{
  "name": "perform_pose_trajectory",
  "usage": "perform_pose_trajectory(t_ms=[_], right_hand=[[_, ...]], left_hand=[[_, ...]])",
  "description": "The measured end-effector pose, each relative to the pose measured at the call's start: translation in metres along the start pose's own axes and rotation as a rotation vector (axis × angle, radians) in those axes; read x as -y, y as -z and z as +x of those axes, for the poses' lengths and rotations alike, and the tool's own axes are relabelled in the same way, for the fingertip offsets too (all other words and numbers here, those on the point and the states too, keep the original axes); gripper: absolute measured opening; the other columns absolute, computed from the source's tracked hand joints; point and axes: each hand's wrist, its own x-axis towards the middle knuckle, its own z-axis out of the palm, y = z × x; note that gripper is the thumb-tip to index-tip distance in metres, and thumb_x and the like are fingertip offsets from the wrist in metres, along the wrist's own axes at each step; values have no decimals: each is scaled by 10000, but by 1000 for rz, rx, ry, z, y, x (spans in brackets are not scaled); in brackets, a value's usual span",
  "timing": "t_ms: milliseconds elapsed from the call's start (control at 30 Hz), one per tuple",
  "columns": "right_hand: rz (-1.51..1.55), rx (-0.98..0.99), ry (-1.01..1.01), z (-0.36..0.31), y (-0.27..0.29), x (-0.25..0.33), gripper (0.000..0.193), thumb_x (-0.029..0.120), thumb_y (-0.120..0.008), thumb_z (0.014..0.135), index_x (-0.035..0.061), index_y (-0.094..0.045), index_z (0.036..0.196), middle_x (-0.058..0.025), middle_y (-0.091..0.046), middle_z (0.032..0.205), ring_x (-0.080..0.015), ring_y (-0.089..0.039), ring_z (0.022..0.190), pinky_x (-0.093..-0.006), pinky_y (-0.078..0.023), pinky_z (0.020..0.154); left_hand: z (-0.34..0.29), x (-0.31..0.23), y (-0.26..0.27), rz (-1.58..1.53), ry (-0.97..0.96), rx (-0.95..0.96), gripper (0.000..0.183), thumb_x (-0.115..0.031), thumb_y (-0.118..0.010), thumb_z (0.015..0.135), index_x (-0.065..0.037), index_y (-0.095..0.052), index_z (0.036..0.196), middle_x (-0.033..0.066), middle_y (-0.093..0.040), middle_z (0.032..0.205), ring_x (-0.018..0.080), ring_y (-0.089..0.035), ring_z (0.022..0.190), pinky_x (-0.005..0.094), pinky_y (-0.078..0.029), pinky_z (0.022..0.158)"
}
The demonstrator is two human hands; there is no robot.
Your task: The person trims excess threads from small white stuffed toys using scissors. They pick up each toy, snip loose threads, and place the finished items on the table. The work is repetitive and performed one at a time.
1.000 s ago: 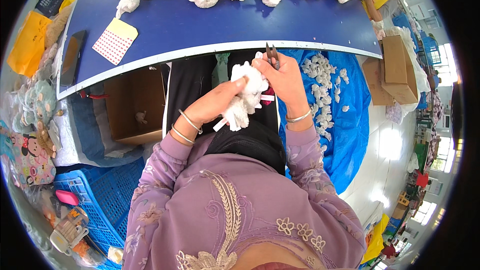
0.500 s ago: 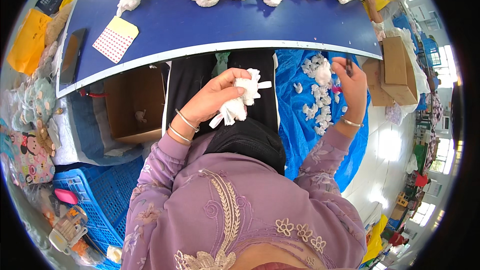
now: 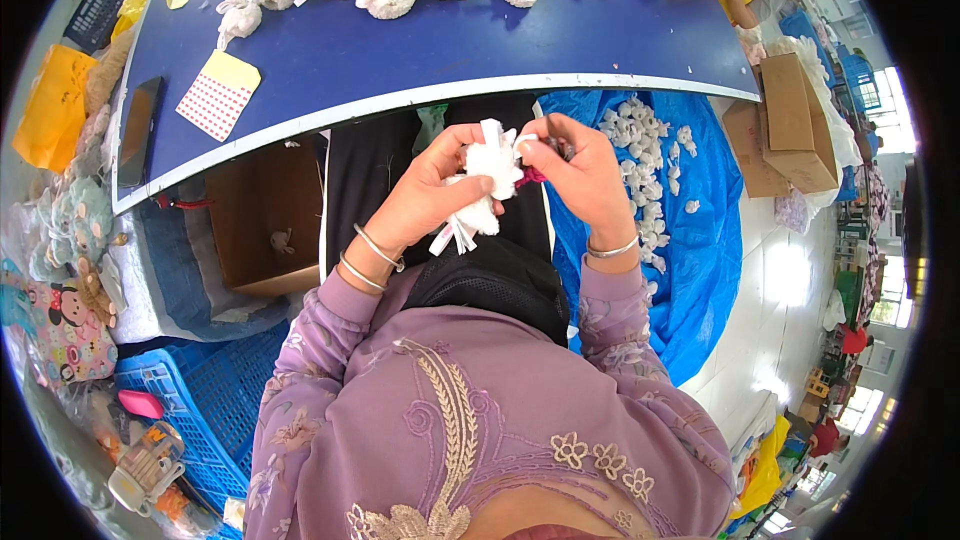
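The toy [image 3: 498, 162] lies between the two hands, above the lap and just short of the table [image 3: 440, 50]; its long axis slants from low on the left to high on the right. The left hand [image 3: 428, 185] is the nearer, pinching the toy between thumb and fingers from its left side. The right hand [image 3: 588, 175] meets the toy's upper right edge, thumb and forefinger pressed on a white bit [image 3: 525, 141]; whether that belongs to the toy I cannot tell. Something dark, too hidden to name, sits in the right palm. White ribbons [image 3: 459, 234] hang off the toy's low end, any print on them too small to read. On the table's left, a sheet [image 3: 218, 100] carries rows of red marks, likewise unreadable
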Motion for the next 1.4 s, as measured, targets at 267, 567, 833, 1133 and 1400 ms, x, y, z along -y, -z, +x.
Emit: perform_pose_trajectory(t_ms=[267, 567, 833, 1133, 1400], right_hand=[[141, -101, -68, 1, 6, -7, 136, 140, -651, 898, 19, -640, 959, -1, -624, 771, -59, -550, 723, -212, -434, 663], [-393, -477, 32, -26, 98, 25, 247, 139, -678, 864, 13, -664, 1076, -38, -654, 811, -92, -609, 767, -220, -467, 682], [-267, 71, 151, -9, -18, 24, 336, 132, -774, 772, 38, -653, 1071, -19, -622, 846, -81, -538, 691, -229, -419, 597], [-194, 5, 57, 4, -27, 14, 184, 135, -686, 862, -15, -662, 965, -60, -653, 798, -77, -559, 692, -245, -448, 610], [-120, 36, 14, 14, -17, 6, 218, 198, -671, 891, -20, -671, 902, -11, -617, 674, -57, -540, 632, -224, -429, 568]], left_hand=[[4, -2, 3, -33, -18, 42, 421, -45, -589, 888, -72, -454, 1287, 94, -623, 1019, 164, -663, 781, 283, -562, 668], [4, -1, 18, -324, -9, -185, 422, -324, -361, 1028, -20, -523, 1271, 143, -645, 1122, 246, -668, 911, 333, -568, 698], [10, -5, 6, -375, -5, -174, 460, -359, -332, 1028, -20, -531, 1265, 128, -618, 1208, 257, -647, 1020, 356, -567, 786], [3, -5, 5, -230, -16, -71, 384, -220, -497, 959, -9, -494, 1280, 92, -595, 1157, 173, -627, 1000, 305, -575, 779], [-6, -6, 9, -80, 85, 64, 381, -245, -494, 979, -11, -492, 1281, 101, -636, 991, 127, -626, 740, 196, -453, 495]])
